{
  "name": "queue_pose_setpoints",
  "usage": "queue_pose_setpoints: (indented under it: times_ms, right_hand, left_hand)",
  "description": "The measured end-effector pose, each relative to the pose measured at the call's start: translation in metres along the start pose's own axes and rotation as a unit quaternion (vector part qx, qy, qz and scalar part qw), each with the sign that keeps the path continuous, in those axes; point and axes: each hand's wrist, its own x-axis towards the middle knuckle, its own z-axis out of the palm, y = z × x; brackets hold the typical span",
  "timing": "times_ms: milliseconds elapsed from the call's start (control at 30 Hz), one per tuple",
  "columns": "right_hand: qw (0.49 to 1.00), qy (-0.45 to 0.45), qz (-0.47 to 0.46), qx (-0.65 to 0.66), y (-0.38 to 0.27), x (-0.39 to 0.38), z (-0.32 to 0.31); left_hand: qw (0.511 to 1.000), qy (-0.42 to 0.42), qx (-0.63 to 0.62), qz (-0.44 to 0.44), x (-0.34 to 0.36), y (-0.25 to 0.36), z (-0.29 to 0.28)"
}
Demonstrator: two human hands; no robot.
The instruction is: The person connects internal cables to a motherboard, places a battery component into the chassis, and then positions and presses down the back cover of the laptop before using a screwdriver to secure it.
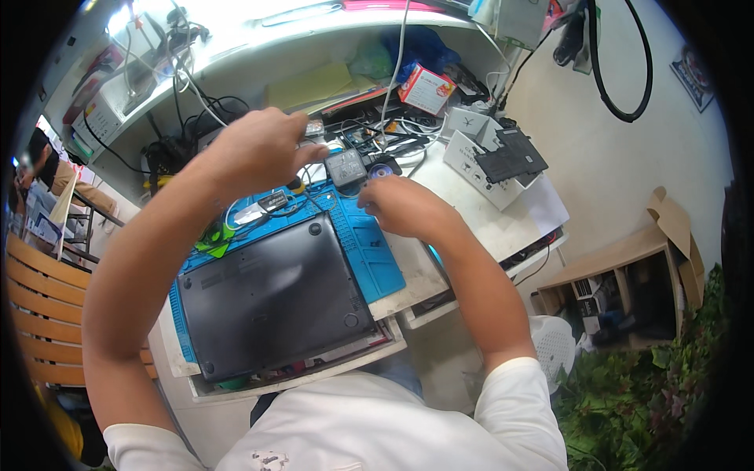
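My left hand reaches over the back of the blue repair mat, thumb held apart from the bent fingers. Beyond it lies a small silvery piece; I see nothing held. My right hand is closed at the mat's right, fingertips together; what they grip, if anything, is hidden. Just past those fingertips is a small round spool. A dark grey square block lies between the hands. Nearest me, a black laptop rests underside up on the mat.
Cables and small parts clutter the bench's back. At right stand a white box with a black flat part on it, and a red-and-white box behind. A lit shelf overhangs the back. An open drawer juts out below.
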Motion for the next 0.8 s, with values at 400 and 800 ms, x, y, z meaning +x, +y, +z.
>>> queue_pose_setpoints:
  times_ms: [400,800]
  right_hand:
    - [0.995,0.07,-0.063,0.013,-0.014,-0.015,0.038]
    - [0.994,0.03,-0.07,-0.074,-0.027,-0.015,0.047]
  left_hand:
    - [0.99,-0.081,-0.065,0.096,0.017,-0.007,-0.012]
    - [0.996,-0.079,-0.015,0.046,0.014,-0.002,-0.013]
